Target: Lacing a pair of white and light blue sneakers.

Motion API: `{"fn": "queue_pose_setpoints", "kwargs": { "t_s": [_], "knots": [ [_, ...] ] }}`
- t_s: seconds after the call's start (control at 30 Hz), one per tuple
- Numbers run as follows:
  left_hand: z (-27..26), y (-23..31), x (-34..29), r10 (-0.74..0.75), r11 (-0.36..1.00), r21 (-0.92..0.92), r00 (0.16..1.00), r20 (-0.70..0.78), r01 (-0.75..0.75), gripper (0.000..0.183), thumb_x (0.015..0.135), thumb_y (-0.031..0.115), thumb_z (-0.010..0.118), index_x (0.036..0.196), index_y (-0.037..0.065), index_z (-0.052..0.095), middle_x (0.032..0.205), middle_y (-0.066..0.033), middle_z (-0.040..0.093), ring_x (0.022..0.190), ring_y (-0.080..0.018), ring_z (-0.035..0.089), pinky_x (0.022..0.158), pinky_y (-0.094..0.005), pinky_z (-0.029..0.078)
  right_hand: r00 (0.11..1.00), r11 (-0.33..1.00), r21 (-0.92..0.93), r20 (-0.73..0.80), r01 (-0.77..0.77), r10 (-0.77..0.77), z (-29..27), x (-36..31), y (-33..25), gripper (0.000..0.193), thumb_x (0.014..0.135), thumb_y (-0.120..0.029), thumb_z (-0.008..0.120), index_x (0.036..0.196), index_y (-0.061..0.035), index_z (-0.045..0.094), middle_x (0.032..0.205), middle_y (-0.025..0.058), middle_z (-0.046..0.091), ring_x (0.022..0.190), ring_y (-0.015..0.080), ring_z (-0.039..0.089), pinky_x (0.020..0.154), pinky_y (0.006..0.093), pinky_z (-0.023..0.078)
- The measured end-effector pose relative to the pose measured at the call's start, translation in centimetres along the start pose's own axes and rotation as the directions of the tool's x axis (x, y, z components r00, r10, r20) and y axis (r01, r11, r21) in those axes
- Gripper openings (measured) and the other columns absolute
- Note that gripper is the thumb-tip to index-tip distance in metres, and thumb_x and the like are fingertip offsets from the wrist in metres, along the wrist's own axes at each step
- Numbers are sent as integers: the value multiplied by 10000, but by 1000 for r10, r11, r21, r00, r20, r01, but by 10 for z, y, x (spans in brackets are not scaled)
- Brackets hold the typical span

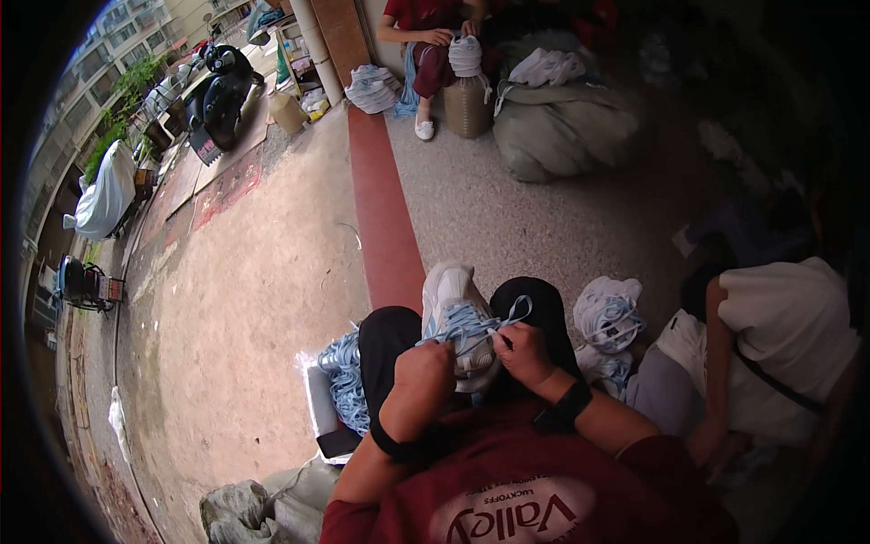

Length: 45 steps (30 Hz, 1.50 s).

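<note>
Between my knees stands a white sneaker upper [449,286], its front crossed by many light blue shoelaces [467,320]. My left hand [422,374] is closed at the near left side of the upper, with a blue lace running into its fingers. On the other side my right hand [524,352] pinches a lace close to the upper; a small pale tip shows at its fingers, too small to name. A loose loop of lace rises above the right hand. Both hands partly cover the upper's near end.
Beside my left leg a white box [322,403] holds a bundle of blue laces [344,367]. Laced white uppers [607,313] are piled at my right, near a seated person [788,326]. Ahead, another person [430,36] handles stacked uppers by a large grey-green sack [562,131].
</note>
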<state>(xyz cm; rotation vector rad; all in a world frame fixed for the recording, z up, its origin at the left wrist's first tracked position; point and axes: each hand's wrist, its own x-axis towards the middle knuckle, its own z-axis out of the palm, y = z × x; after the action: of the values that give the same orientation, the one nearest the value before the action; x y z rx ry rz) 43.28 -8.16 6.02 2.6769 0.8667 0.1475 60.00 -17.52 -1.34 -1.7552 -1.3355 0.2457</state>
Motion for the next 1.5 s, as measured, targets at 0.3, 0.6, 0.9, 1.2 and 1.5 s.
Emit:
{"fn": "queue_pose_setpoints", "kwargs": {
  "t_s": [0.3,0.6,0.9,1.2,1.5],
  "knots": [
    [0,-91,-55,-556,62,-980,822,124,189,85,816,81,602,734,59,595,593,-27,571,479,-141,517,460,-251,405,893,890,-68,56,450,-447,-8,28,-62,134,677,-57,618,804,-27,592,843,137,551,822,292,544,728,389,430],
    [20,-81,-41,-609,-528,-816,775,170,-236,136,855,151,623,754,84,560,587,47,481,486,-46,412,448,-183,319,886,939,-47,351,341,-304,18,25,-47,127,720,-51,601,841,-15,615,806,145,556,780,304,553,711,389,435],
    [44,-44,-12,-369,-145,-982,914,170,124,110,816,10,555,886,-28,632,754,-38,633,642,-72,568,599,-199,460,903,963,8,345,270,-256,24,24,-40,149,724,18,581,869,7,618,832,164,546,773,321,560,691,384,461],
    [60,-49,-11,-423,196,-961,901,97,195,96,801,52,613,864,-18,635,743,-55,642,666,-86,582,630,-231,473,913,962,91,306,256,-271,25,22,-37,208,715,45,543,904,9,621,829,155,538,785,312,555,699,377,459],
    [50,-43,-1,-360,779,-597,915,-179,190,133,710,68,641,821,-4,658,712,-194,624,676,-320,635,623,-332,503,910,967,104,329,230,-252,25,22,-37,242,715,35,520,932,14,624,843,155,528,805,313,546,731,390,446]
  ]
}}
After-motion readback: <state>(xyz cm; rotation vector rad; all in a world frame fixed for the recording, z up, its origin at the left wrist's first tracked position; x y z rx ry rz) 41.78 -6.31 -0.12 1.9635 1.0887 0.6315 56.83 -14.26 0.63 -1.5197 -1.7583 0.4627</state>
